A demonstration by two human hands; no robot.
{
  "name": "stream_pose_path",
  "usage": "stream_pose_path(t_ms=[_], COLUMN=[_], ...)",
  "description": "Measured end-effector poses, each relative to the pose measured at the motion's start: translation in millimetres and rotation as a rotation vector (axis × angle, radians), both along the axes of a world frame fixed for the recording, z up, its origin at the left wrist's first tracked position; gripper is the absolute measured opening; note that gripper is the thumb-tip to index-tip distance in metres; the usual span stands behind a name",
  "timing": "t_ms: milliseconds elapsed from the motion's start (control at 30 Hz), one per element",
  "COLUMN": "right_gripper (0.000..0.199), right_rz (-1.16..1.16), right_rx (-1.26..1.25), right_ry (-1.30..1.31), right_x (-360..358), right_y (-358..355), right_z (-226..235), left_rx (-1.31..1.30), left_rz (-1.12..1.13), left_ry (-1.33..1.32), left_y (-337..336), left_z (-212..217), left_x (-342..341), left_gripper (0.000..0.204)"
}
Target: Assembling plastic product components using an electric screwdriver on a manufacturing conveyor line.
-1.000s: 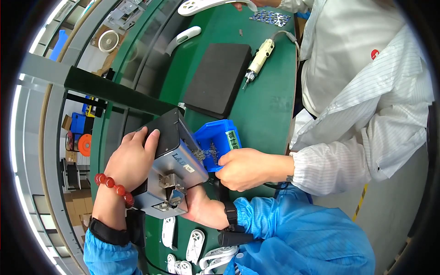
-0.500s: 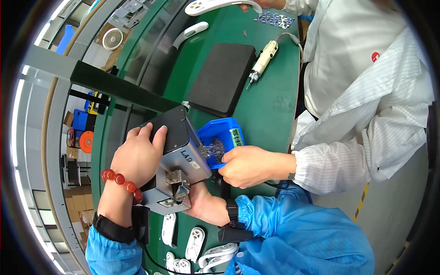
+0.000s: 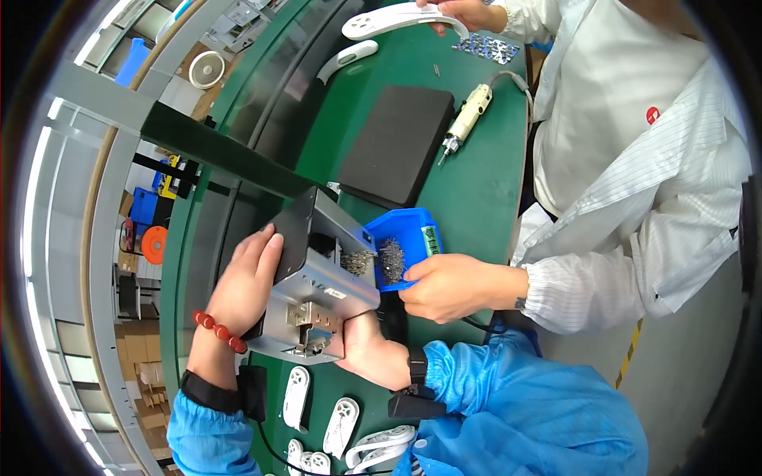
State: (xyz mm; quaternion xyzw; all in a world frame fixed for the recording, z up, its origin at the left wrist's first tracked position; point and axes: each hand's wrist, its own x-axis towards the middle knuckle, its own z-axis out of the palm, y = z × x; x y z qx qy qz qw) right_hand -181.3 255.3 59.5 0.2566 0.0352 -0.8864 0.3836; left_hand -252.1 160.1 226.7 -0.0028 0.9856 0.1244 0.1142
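Note:
A grey and black metal box, which looks like a screw feeder (image 3: 337, 289), is tilted between my two hands. My left hand (image 3: 246, 278) is wrapped over its black left side, a red bead bracelet at the wrist. My right hand (image 3: 375, 353) grips the lower right edge from beneath, its fingertips hidden. Small screws (image 3: 355, 262) lie in the box's open compartment. Right against that opening stands a blue bin (image 3: 414, 226) with a heap of screws (image 3: 390, 262) in it. A co-worker's hand (image 3: 448, 287) holds the bin's near right edge.
Beyond the bin lie a dark flat pad (image 3: 397, 143) and a cream electric screwdriver (image 3: 470, 115). The co-worker's other hand (image 3: 472, 14) holds a white curved part (image 3: 389, 21). Several white plastic parts (image 3: 341, 427) lie on the green table near me. A dark post (image 3: 222, 151) crosses at left.
The screw feeder has turned, showing more of its open compartment. Screws that were blurred at its edge now lie as a heap in the bin. The whole view has shifted slightly.

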Motion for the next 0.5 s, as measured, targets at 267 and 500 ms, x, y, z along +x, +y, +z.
stream_pose_path(t_ms=[267,500], right_gripper=[0.051,0.049], right_rz=[-0.291,-0.457], right_rx=[0.092,0.424], right_ry=[0.129,0.309], right_x=[2.4,12.4], right_y=[-37.6,-45.2], right_z=[-23.4,-10.2], left_rx=[0.634,1.107], left_rz=[0.116,0.341], left_ry=[-0.089,0.027], left_y=[-70.5,-141.2], left_z=[-52.6,-121.6], left_x=[25.5,76.1], left_gripper=[0.062,0.059])
